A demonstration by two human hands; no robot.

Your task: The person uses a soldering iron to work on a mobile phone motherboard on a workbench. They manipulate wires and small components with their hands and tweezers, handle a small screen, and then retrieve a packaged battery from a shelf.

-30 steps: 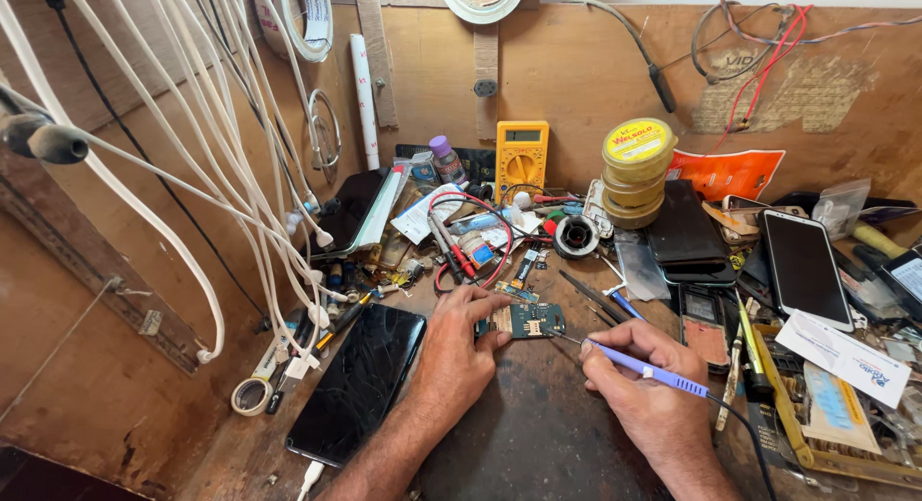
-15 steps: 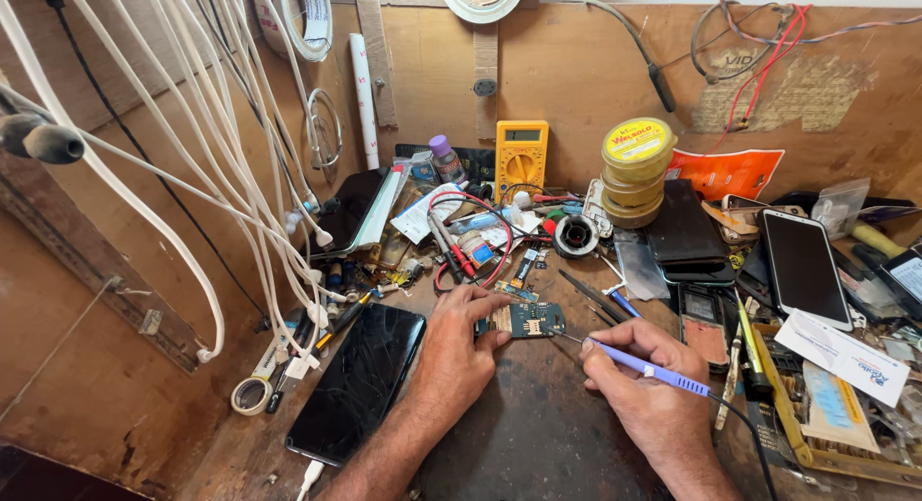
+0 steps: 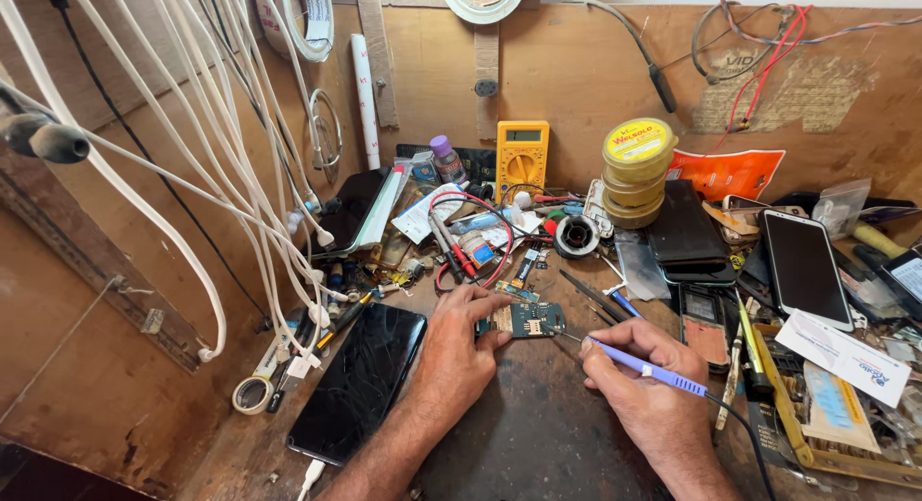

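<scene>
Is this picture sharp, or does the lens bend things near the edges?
Head view: sharp in even light on the circuit board and both hands; wide-angle lens bows the white cables at left; faint glare on the black phone screen.

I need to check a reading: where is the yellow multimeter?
In the head view, the yellow multimeter leans against the back board, centre, left of the stacked yellow tins.
</scene>
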